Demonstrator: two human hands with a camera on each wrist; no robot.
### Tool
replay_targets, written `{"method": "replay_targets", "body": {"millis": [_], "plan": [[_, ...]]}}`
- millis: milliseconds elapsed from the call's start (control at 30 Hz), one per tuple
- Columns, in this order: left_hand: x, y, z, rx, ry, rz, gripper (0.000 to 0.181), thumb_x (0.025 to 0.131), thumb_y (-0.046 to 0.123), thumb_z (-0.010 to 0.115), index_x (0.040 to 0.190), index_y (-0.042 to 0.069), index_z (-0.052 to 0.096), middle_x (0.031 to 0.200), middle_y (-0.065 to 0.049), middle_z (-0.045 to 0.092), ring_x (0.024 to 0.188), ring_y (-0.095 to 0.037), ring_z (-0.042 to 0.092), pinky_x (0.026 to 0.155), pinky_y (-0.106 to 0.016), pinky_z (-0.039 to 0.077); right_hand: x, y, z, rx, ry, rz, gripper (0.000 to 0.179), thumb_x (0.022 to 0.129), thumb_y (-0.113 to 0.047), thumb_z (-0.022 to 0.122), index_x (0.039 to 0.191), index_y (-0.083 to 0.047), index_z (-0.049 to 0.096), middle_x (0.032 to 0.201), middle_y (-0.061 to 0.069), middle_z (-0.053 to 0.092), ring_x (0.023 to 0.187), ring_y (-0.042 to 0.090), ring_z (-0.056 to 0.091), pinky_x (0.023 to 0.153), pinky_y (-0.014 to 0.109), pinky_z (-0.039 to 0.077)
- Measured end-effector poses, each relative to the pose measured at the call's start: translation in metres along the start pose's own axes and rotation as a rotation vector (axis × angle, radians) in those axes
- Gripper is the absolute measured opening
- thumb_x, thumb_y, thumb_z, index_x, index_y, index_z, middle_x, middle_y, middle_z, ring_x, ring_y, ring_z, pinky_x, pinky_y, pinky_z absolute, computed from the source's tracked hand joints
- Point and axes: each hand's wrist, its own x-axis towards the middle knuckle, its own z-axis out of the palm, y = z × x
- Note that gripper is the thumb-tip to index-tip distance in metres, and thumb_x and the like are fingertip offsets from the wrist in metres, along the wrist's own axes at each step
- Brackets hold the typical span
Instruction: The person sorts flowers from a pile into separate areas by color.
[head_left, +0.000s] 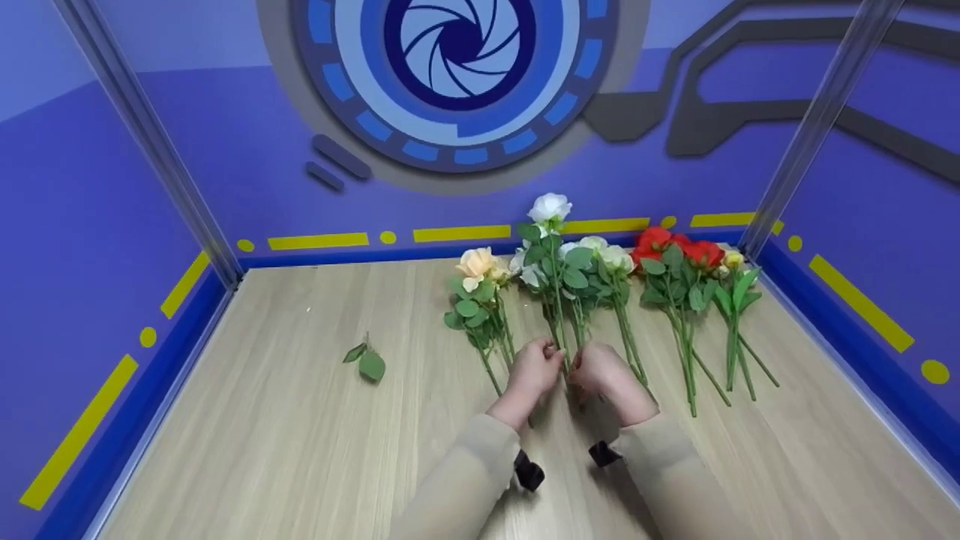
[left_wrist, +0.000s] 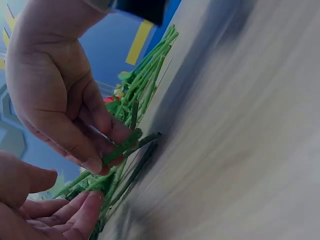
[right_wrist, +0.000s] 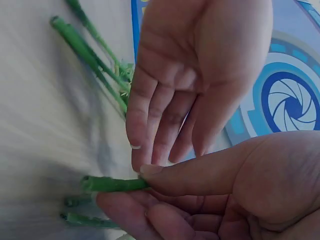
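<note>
A white rose [head_left: 550,208] with green leaves rises above the other flowers at the back middle. My right hand [head_left: 604,369] pinches a green stem [right_wrist: 117,184] close to its cut end between thumb and fingers. It seems to be the white rose's stem, though the hands hide part of it. Beside it, my left hand [head_left: 534,373] has its fingers extended around the stems, thumb apart from the fingertips. In the left wrist view the left fingers [left_wrist: 91,206] lie by the stems; whether they touch is unclear. More pale roses [head_left: 611,255] lie just behind the hands.
Peach roses [head_left: 480,266] lie left of the hands. Red flowers [head_left: 679,247] and a small yellow flower [head_left: 733,259] lie on the right, stems toward me. A loose leaf sprig [head_left: 370,366] is on the wooden table [head_left: 300,450]. Blue walls [head_left: 360,217] enclose the table.
</note>
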Motion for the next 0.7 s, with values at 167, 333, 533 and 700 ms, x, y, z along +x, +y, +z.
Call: {"method": "replay_targets", "body": {"millis": [167, 333, 533, 700], "plan": [[0.011, 0.003, 0.008, 0.052, -0.021, -0.069, 0.027, 0.099, 0.020, 0.070, 0.117, 0.000, 0.072, 0.100, -0.010, 0.077, 0.086, -0.017, 0.071, 0.073, -0.024, 0.056, 0.003, 0.003, 0.002, -0.043, 0.021, 0.003, 0.027, 0.077, 0.003, 0.064, 0.053, -0.007, 0.062, 0.051, 0.008, 0.066, 0.041, 0.015, 0.059, 0.041, 0.023, 0.038], [0.016, 0.001, 0.014, 0.089, -0.028, -0.094, 0.019, 0.094, 0.015, 0.075, 0.108, 0.002, 0.073, 0.094, -0.008, 0.077, 0.081, -0.014, 0.070, 0.068, -0.022, 0.054, 0.004, 0.005, 0.004, -0.045, 0.017, 0.020, 0.025, 0.077, 0.000, 0.062, 0.053, -0.007, 0.062, 0.048, 0.008, 0.065, 0.043, 0.018, 0.063, 0.041, 0.024, 0.040], [0.016, -0.001, 0.020, 0.035, -0.048, -0.165, 0.014, 0.091, 0.008, 0.076, 0.103, 0.002, 0.072, 0.086, -0.007, 0.074, 0.066, -0.011, 0.064, 0.058, -0.022, 0.052, 0.004, 0.005, 0.005, -0.054, -0.041, 0.078, 0.019, 0.077, 0.000, 0.064, 0.059, 0.000, 0.070, 0.055, 0.013, 0.070, 0.054, 0.026, 0.072, 0.047, 0.027, 0.048], [0.013, 0.000, 0.021, -0.041, -0.068, -0.224, 0.011, 0.092, 0.003, 0.074, 0.101, 0.001, 0.068, 0.083, -0.007, 0.070, 0.058, -0.012, 0.064, 0.052, -0.021, 0.050, 0.004, 0.005, 0.006, -0.169, -0.023, 0.039, 0.016, 0.077, -0.007, 0.072, 0.063, 0.000, 0.068, 0.063, 0.013, 0.070, 0.065, 0.026, 0.069, 0.064, 0.033, 0.055]]}}
